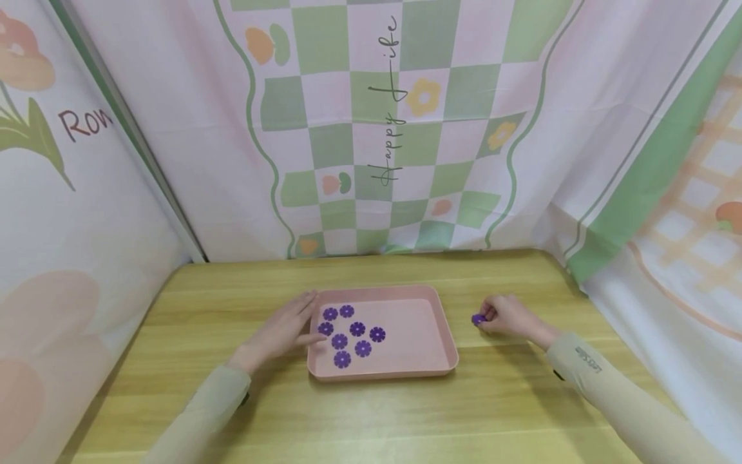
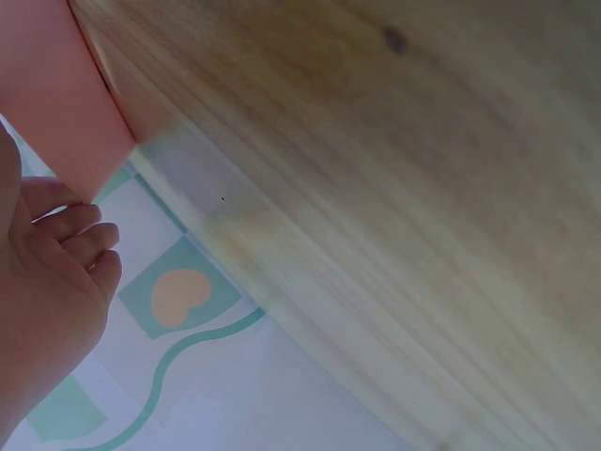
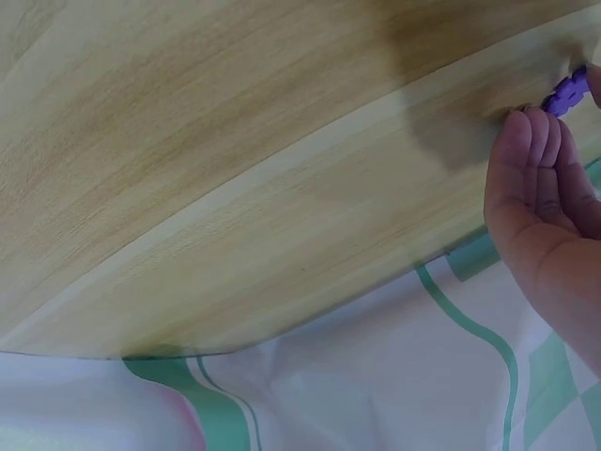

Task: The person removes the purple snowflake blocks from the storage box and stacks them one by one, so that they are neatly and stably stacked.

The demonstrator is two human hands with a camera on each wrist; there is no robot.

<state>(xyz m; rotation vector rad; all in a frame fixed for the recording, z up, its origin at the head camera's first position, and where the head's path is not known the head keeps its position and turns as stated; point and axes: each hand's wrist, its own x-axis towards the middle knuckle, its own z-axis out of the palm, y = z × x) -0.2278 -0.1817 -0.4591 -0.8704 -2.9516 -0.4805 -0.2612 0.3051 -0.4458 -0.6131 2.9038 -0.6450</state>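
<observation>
Right of the tray (image 1: 414,332), touched by the relaxed left hand (image 1: 286,325), a probably light, stiff purple disc (image 1: 477,319) is rim-pinched by the right hand (image 1: 510,316).

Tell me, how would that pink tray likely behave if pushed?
The pink tray would probably slide rather than tip, since it sits flat, broad and low-sided. It looks fairly stiff, as its rim keeps an even outline. The purple pieces lie flat inside, so they might shift but seem unlikely to roll.
</observation>
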